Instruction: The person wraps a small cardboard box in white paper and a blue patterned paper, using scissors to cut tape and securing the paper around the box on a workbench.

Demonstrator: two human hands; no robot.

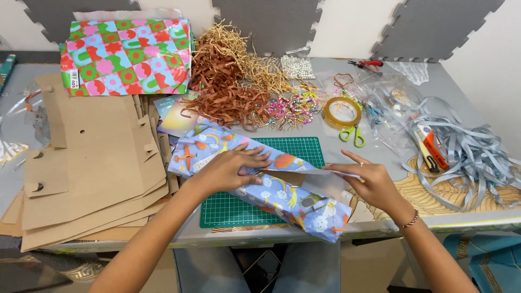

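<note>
A long box wrapped in blue patterned paper [260, 187] lies slantwise across a green cutting mat [228, 209]. My left hand [230, 169] presses flat on top of the wrapped box, fingers spread. My right hand [369, 182] pinches a loose flap of the wrapping paper [325, 176] and lifts it off the box's right part, so that brown cardboard shows underneath.
Flat cardboard sheets [92, 163] are stacked at the left. At the back lie a bright patterned paper sheet [127, 54], shredded paper filler [228, 81] and beads [296, 106]. A tape roll [342, 113], green scissors [353, 135] and grey ribbon [472, 152] sit to the right.
</note>
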